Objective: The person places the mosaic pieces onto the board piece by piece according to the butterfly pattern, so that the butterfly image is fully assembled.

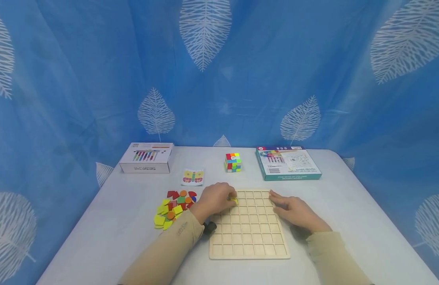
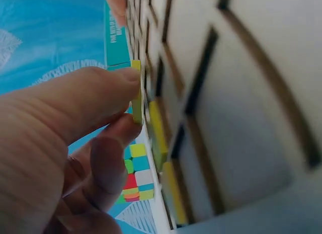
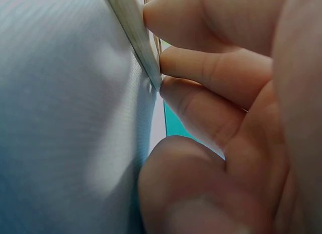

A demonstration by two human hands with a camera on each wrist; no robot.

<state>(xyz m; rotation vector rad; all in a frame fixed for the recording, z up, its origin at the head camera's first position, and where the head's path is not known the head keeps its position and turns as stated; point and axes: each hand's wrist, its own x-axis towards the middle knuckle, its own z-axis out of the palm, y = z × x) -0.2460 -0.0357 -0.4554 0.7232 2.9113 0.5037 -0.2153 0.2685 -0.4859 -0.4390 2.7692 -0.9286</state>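
Note:
My left hand [image 1: 215,198] pinches a small yellow tile [image 2: 136,95] between thumb and fingertip, close over the upper left of a pale wooden grid board [image 1: 253,239]. The tile stands nearly parallel to the board's face in the left wrist view. Two yellow pieces [image 2: 158,127] sit in cells along one edge of the board, mostly covered by my left hand in the head view. At the board's upper right side rests my right hand [image 1: 299,212], fingers extended. Its fingertips touch the board's edge [image 3: 132,36] in the right wrist view.
Left of the board lies a pile of coloured shapes [image 1: 178,209], partly behind my left forearm. Beyond it is a butterfly pattern card [image 1: 192,177]. A white box [image 1: 146,158], a colourful puzzle cube [image 1: 233,162] and a flat teal-edged box [image 1: 288,164] line the table's back.

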